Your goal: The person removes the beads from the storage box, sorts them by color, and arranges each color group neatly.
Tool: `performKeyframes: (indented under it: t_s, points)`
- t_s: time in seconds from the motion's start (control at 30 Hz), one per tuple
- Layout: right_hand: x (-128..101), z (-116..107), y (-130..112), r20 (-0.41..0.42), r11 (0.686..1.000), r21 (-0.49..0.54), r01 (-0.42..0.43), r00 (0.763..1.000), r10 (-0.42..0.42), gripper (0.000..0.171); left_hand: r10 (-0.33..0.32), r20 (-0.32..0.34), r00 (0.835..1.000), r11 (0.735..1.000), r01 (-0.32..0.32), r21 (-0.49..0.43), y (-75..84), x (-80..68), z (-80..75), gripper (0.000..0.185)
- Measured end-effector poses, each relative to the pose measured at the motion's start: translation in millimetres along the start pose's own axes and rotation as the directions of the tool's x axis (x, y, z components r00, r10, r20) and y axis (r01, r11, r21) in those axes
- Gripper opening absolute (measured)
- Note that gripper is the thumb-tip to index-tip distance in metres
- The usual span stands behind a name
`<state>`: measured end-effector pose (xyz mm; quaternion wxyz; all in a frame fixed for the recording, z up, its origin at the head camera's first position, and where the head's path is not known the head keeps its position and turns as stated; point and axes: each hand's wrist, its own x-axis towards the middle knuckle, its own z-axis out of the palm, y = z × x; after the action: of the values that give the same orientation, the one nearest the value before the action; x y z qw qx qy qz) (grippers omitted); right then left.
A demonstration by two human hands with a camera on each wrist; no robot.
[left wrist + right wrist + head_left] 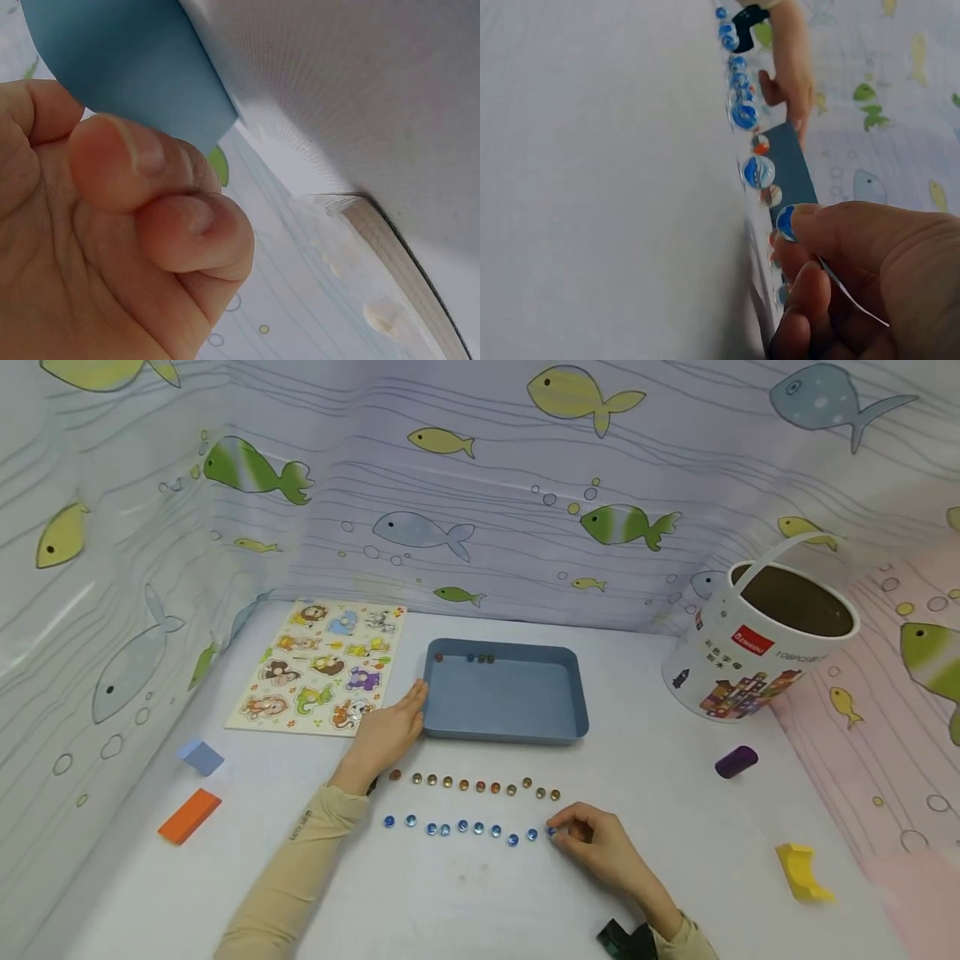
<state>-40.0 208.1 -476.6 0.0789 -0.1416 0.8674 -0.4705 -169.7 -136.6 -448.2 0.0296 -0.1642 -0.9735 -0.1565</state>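
At the right end of a row of blue marbles (478,828), my right hand (600,846) pinches a blue marble (787,223) between thumb and index finger. Behind that row runs a second line of orange and brownish marbles (480,786). My left hand (392,724) lies along the left wall of a shallow blue-grey tray (506,737), its fingers extended in the head view. In the left wrist view, the fingertips (112,161) overlap a corner of the tray. Several small marbles (482,658) sit inside the tray by its far wall.
An animal puzzle board (315,668) lies left of the tray. A white bucket (757,643) stands at the back right. Loose blocks lie around: blue (201,757), orange (190,817), purple (737,762), yellow (802,872). A fish-print curtain (480,485) surrounds the table.
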Motion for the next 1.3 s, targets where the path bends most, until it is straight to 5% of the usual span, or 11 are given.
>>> performKeyframes:
  t_s: [0.23,0.47,0.93,1.3]
  points:
    - [0.6,2.1,-2.5,0.019,0.997,-0.071,0.035,0.999,-0.034,0.020,-0.002,0.020,1.000,1.000,0.002,-0.013,-1.8,-0.4,1.3,0.052]
    - [25.6,-28.0,-18.3,0.038,0.996,-0.025,0.086,0.996,-0.085,0.012,-0.019,0.027,0.999,1.000,0.020,-0.012,-2.2,-0.5,0.2,0.052]
    - [157.8,-62.8,-72.9,-0.025,0.989,0.039,0.144,0.989,-0.143,0.023,-0.010,0.017,1.000,1.000,0.011,-0.018,-1.5,-0.1,-0.8,0.052]
    - [261.7,-27.9,-71.3,-0.011,0.996,0.081,0.032,0.999,-0.031,0.030,-0.018,0.027,0.999,1.000,0.018,-0.017,-0.8,1.1,-0.9,0.052]
